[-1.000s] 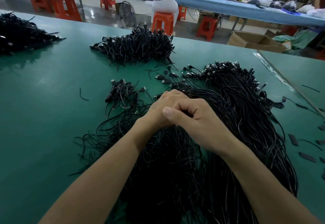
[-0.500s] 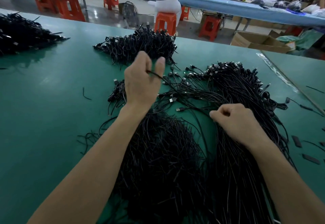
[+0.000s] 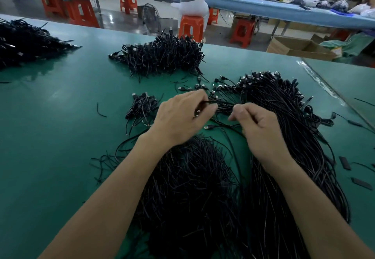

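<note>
Black cable (image 3: 224, 104), a thin strand with others beside it, runs between the two hands above the green table (image 3: 50, 126) in the head view. The left hand (image 3: 180, 120) pinches it between thumb and fingertips, back of the hand up. The right hand (image 3: 261, 128) sits just beside it with fingers curled inward where the strands reach it; motion blur hides whether it clamps them, so I cannot tell. Under both forearms lies the large cable pile (image 3: 288, 128), its plug ends fanned out at the far side and its loose ends toward the person. A small cable bundle (image 3: 142, 106) rests just left of the left hand. Farther back sits a rounded cable heap (image 3: 162, 57), another heap (image 3: 24, 43) at the far left. Short black strips (image 3: 345, 163) lie at the right. An orange stool (image 3: 192, 27) stands beyond the table.
</note>
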Demonstrator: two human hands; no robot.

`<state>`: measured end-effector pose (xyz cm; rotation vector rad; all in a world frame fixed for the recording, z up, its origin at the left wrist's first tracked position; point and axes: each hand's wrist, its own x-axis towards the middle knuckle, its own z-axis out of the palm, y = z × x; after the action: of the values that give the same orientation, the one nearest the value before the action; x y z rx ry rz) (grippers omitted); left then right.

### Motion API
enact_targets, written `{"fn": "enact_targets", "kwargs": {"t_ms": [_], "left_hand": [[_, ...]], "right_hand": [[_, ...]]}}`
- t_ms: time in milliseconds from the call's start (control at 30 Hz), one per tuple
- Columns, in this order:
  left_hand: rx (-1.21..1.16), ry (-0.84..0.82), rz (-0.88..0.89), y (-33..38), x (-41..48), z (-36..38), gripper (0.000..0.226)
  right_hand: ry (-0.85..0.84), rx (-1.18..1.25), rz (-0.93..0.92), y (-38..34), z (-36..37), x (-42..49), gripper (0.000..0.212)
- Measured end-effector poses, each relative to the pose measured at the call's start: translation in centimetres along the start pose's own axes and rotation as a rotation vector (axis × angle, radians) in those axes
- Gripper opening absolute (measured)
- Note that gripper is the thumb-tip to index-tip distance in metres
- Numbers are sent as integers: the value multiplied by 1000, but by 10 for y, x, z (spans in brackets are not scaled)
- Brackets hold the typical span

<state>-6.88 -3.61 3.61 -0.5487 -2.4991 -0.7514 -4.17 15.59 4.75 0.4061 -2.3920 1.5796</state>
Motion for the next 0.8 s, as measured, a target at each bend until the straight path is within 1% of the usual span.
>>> {"fn": "enact_targets", "kwargs": {"t_ms": [100,133,167,233,300,333,367,400,433,467,533,600,633,667,700,767,800], "left_hand": [[-56,9,-98,-16,-6,-9,50],[-63,-13,-142,-19,-8,-13,59],[-90,-71,-190,-20,-10,-16,67],[-263,-283,-301,-19,-16,-22,75],[-517,-546,-384,-19,-25,-30,72],[-624,-649,-399,-21,-30,-34,68],[-713,-711,-401,-22,-35,-38,64],[-774,-725,-401,-24,-38,-42,61],[-804,-696,-409,-24,-40,-45,60],[-809,-635,-423,-23,-40,-46,60],[-787,-511,-440,-18,-41,-46,57],[-717,-469,-422,-12,-40,-41,56],[-676,-473,-412,-8,-40,-38,57],[-647,-482,-411,-6,-40,-35,57],[-634,-489,-414,-4,-40,-32,58],[-667,-512,-418,-1,-41,-29,57],[-722,-533,-413,1,-42,-29,56]], "right_hand": [[118,93,-1,2,-15,3,36],[133,108,1,2,-19,4,34],[130,115,6,1,-21,4,32],[121,99,19,0,-25,4,31],[150,90,53,4,-27,5,33],[181,92,88,5,-29,7,34],[211,80,129,7,-31,8,33],[232,44,162,9,-32,8,32],[227,-22,182,11,-34,9,29],[182,-111,186,14,-36,9,27],[-11,-291,157,13,-34,6,23],[-224,-434,101,10,-24,1,27],[-289,-461,80,9,-18,-2,31],[-320,-446,60,9,-12,-4,32],[-311,-390,44,7,-6,-5,28],[-234,-232,20,5,2,-6,19],[-199,-139,24,5,4,-6,21]]}}
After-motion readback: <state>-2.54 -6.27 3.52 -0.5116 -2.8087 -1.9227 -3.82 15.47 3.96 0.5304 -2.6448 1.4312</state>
